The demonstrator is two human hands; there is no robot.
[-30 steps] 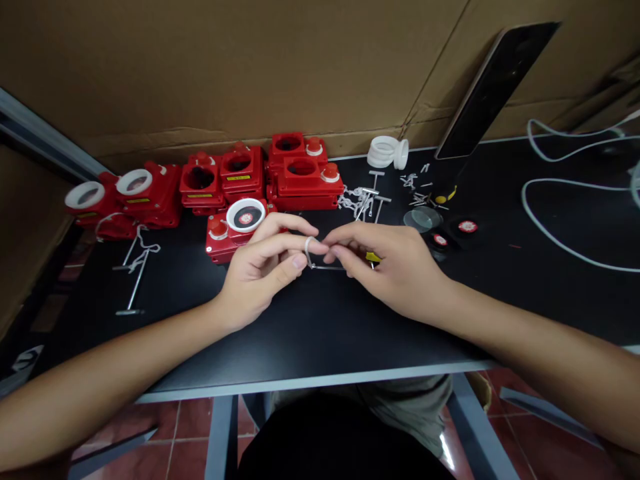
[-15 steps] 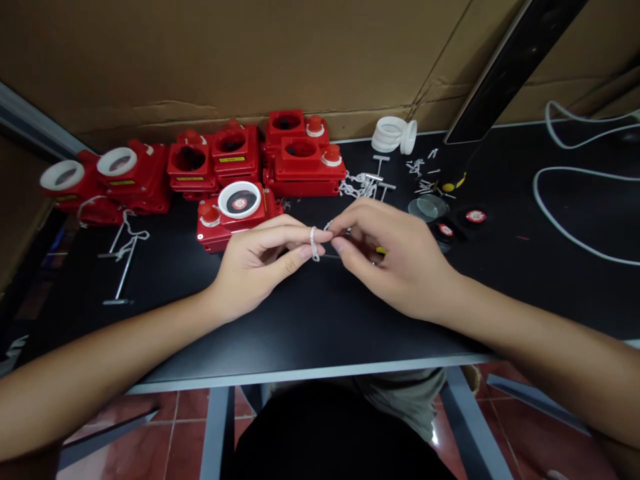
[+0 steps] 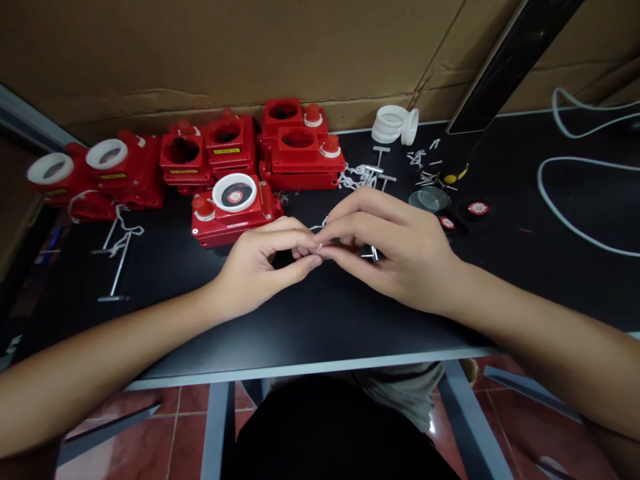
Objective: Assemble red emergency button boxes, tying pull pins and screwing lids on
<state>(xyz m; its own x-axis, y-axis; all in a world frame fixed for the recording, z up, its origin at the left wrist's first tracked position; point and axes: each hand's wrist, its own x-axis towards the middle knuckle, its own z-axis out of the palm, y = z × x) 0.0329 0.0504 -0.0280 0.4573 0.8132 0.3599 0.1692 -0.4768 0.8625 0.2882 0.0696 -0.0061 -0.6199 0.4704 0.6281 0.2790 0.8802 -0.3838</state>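
Observation:
Above the table my left hand and my right hand meet at the fingertips. Both are closed in a pinch on a thin white cord, of which only short bits show between the fingers. Under my right palm a piece of shiny metal rod peeks out; whether it hangs from the cord I cannot tell. Just behind my left hand sits a red box with a white ring around a dark round window and a red knob at its left.
Several red housings line the back. Metal T-bars with cord lie at left, more T-bars behind my right hand. White rings, small screws, clear discs and a pale cable are on the right.
The cord loop that stood around my left fingertips is now mostly hidden between the pinched fingers. My right fingertips have moved left against my left ones. The view has shifted slightly.

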